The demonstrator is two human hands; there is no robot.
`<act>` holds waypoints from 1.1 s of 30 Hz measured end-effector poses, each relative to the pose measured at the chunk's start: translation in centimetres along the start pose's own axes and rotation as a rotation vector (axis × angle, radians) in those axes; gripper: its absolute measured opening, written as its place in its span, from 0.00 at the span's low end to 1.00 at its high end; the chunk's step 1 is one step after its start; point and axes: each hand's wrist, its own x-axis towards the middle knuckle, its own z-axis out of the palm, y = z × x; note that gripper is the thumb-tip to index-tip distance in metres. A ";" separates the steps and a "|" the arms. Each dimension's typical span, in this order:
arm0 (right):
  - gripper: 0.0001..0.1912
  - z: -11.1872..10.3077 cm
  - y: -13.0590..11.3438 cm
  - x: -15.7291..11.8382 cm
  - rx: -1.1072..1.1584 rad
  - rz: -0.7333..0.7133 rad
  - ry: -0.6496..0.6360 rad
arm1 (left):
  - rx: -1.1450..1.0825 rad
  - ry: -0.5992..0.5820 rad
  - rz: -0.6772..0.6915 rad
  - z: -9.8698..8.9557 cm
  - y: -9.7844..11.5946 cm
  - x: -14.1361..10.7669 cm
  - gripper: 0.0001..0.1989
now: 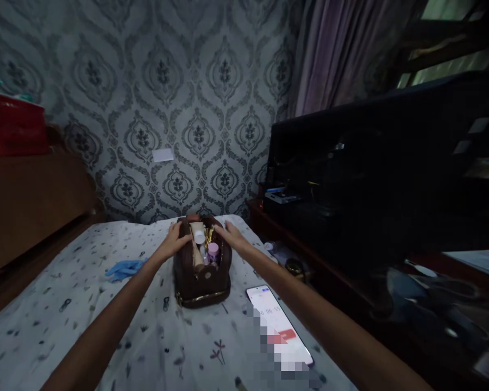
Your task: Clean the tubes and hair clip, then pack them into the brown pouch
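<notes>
A brown bag stands open on the bed's patterned sheet. Inside it are a tube with a white cap, a jar with a pink lid and some gold-coloured items. My left hand holds the bag's left rim, thumb on the inner side. On the right rim rests my right hand, its fingers at the opening's edge. Part of the bag's contents is too dark to tell.
A lit phone lies right of the bag, near my right forearm. A blue cloth is at the left. A wooden headboard bounds the left side; dark furniture stands right.
</notes>
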 end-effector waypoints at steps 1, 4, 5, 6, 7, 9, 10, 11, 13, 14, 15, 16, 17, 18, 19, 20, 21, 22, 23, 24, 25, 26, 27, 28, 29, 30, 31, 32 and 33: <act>0.27 0.8 0.2 0.6 0.010 0.004 -0.029 | -0.014 -0.025 -0.005 0.1 -1.1 0.4 0.38; 0.25 1.8 1.1 1.4 0.043 0.032 -0.101 | -0.115 -0.105 -0.002 -0.1 -4.1 0.5 0.38; 0.23 1.8 1.4 1.6 0.053 0.044 -0.118 | -0.144 -0.137 -0.011 -0.3 -4.7 0.6 0.38; 0.22 1.7 1.6 2.1 0.061 0.055 -0.134 | -0.162 -0.164 -0.024 -0.5 -5.1 1.0 0.38; 0.21 1.7 1.8 2.6 0.067 0.063 -0.149 | -0.166 -0.177 -0.046 -0.5 -5.2 1.6 0.38; 0.20 1.8 2.0 4.3 0.064 0.062 -0.178 | -0.179 -0.154 -0.128 -0.4 -4.9 3.6 0.38; 0.20 2.1 1.9 5.2 0.052 0.056 -0.193 | -0.199 -0.122 -0.193 -0.2 -4.7 4.8 0.38; 0.20 2.5 1.7 6.1 0.033 0.046 -0.209 | -0.232 -0.094 -0.273 0.0 -4.4 6.1 0.38; 0.18 3.4 1.3 7.5 -0.026 0.020 -0.255 | -0.271 -0.106 -0.358 0.6 -4.2 8.5 0.35; 0.19 3.8 1.2 7.9 -0.061 0.007 -0.274 | -0.291 -0.130 -0.388 0.9 -4.2 9.5 0.32; 0.20 4.1 1.1 8.1 -0.096 -0.001 -0.291 | -0.310 -0.160 -0.410 1.1 -4.4 10.3 0.29; 0.22 4.4 1.0 8.2 -0.131 -0.006 -0.306 | -0.331 -0.190 -0.435 1.3 -4.7 11.0 0.27; 0.24 4.5 1.0 8.1 -0.163 -0.007 -0.319 | -0.352 -0.218 -0.460 1.5 -5.0 11.6 0.25; 0.25 4.5 1.1 8.1 -0.194 -0.005 -0.332 | -0.372 -0.242 -0.484 1.6 -5.4 12.1 0.24; 0.26 4.5 1.1 8.0 -0.223 -0.003 -0.343 | -0.394 -0.262 -0.505 1.7 -5.7 12.6 0.23; 0.26 4.4 1.1 8.1 -0.250 -0.002 -0.352 | -0.416 -0.277 -0.523 1.8 -6.0 13.1 0.22; 0.26 4.3 1.0 8.2 -0.275 -0.001 -0.360 | -0.440 -0.286 -0.536 1.9 -6.1 13.6 0.21; 0.24 4.3 0.9 8.4 -0.298 -0.002 -0.368 | -0.465 -0.286 -0.543 2.1 -6.3 14.1 0.20; 0.23 4.3 0.8 8.7 -0.319 -0.003 -0.373 | -0.493 -0.277 -0.544 2.2 -6.4 14.6 0.19; 0.21 4.3 0.6 8.9 -0.337 -0.004 -0.377 | -0.523 -0.258 -0.536 2.3 -6.4 15.0 0.17; 0.20 4.4 0.5 9.2 -0.353 -0.006 -0.378 | -0.558 -0.229 -0.519 2.5 -6.4 15.3 0.16; 0.19 4.5 0.3 9.4 -0.366 -0.008 -0.377 | -0.595 -0.191 -0.493 2.6 -6.4 15.5 0.15; 0.18 4.6 0.3 9.6 -0.376 -0.009 -0.373 | -0.635 -0.147 -0.460 2.6 -6.5 15.6 0.15; 0.18 4.6 0.2 9.6 -0.383 -0.010 -0.368 | -0.675 -0.101 -0.422 2.6 -6.5 15.6 0.16; 0.18 4.7 0.3 9.7 -0.385 -0.010 -0.363 | -0.711 -0.060 -0.384 2.6 -6.6 15.5 0.17; 0.18 4.8 0.4 9.7 -0.383 -0.009 -0.358 | -0.741 -0.029 -0.348 2.5 -6.6 15.2 0.18; 0.18 4.9 0.5 9.8 -0.376 -0.008 -0.352 | -0.766 -0.010 -0.317 2.4 -6.7 15.0 0.20; 0.17 5.0 0.7 9.9 -0.364 -0.005 -0.345 | -0.786 -0.003 -0.290 2.3 -6.7 14.7 0.22; 0.17 5.1 0.9 10.1 -0.348 0.001 -0.337 | -0.800 -0.005 -0.268 2.1 -6.6 14.4 0.24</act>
